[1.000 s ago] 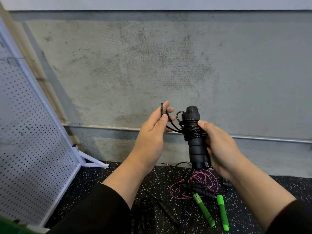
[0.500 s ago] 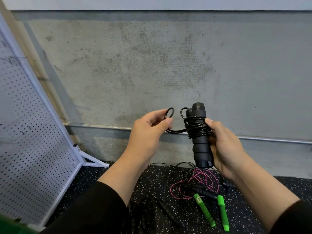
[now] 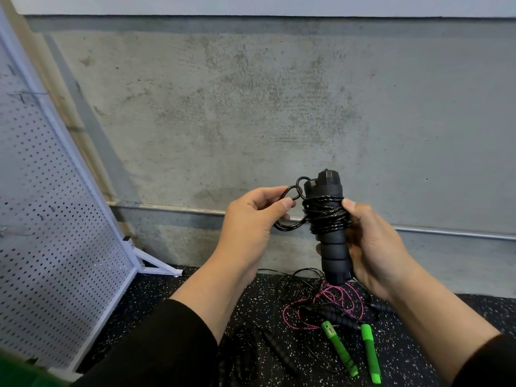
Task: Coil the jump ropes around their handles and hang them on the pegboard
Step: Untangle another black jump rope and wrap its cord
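Two bare hands, left hand and right hand, no gloves, rings or watch visible. Forearms bare up to black long sleeves: left sleeve pushed back near the elbow, right sleeve ending at mid-forearm. Plain fabric, no markings.

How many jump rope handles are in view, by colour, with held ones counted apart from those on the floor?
Black handles held in the right hand: 2
Black floor handles: 3
Green floor handles: 2
Total: 7
The dark bundle near the lower edge is too unclear to count.
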Tool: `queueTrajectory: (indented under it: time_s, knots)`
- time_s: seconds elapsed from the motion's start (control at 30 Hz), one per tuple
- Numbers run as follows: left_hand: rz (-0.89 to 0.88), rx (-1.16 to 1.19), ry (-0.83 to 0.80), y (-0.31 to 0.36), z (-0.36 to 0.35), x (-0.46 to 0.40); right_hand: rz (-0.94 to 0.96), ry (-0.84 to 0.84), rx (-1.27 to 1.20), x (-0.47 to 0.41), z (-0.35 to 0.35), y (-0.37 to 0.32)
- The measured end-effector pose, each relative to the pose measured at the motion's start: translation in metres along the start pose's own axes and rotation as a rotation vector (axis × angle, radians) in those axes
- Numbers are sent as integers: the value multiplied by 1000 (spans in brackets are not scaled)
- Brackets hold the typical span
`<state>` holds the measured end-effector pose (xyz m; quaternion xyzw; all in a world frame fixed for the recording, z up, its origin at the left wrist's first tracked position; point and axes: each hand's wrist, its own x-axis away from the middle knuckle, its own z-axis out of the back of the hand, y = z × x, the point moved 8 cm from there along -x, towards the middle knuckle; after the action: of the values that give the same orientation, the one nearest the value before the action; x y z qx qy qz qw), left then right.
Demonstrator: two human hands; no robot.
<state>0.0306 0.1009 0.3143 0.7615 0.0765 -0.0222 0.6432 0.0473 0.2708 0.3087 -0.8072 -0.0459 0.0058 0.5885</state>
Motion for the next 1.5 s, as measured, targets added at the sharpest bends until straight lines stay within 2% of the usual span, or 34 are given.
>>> queueTrajectory:
  time_s: [0.1, 0.27, 0.37, 0.47, 0.6, 0.83, 1.1, 1.27, 1.5]
  knots:
    - [25, 57, -17, -5, -4, -1, -7, -41, 19, 0, -5, 1]
    - [132, 390, -50, -14, -14, -1, -26, -121, 3, 2, -15, 5]
    - [141, 414, -61, -14, -17, 1, -37, -121, -12, 2, -14, 7]
    - [79, 335, -34, -9, -14, 2, -43, -108, -15, 1, -11, 8]
    - [-63, -37, -59, 4, -9, 2, -67, -89, 46, -1, -6, 12]
    - [-134, -249, -59, 20, -8, 4, 47, -218, 131, -2, -14, 3]
    - [-191, -641, 29, 24, -3, 0, 18, -196, 219, -4, -9, 15]
    - [-280, -672, 59, 30, -1, 3, 15, -183, 207, -4, -13, 13]
    - [-505, -748, 157, 41, 6, 8, 9, -173, 264, -4, -19, 10]
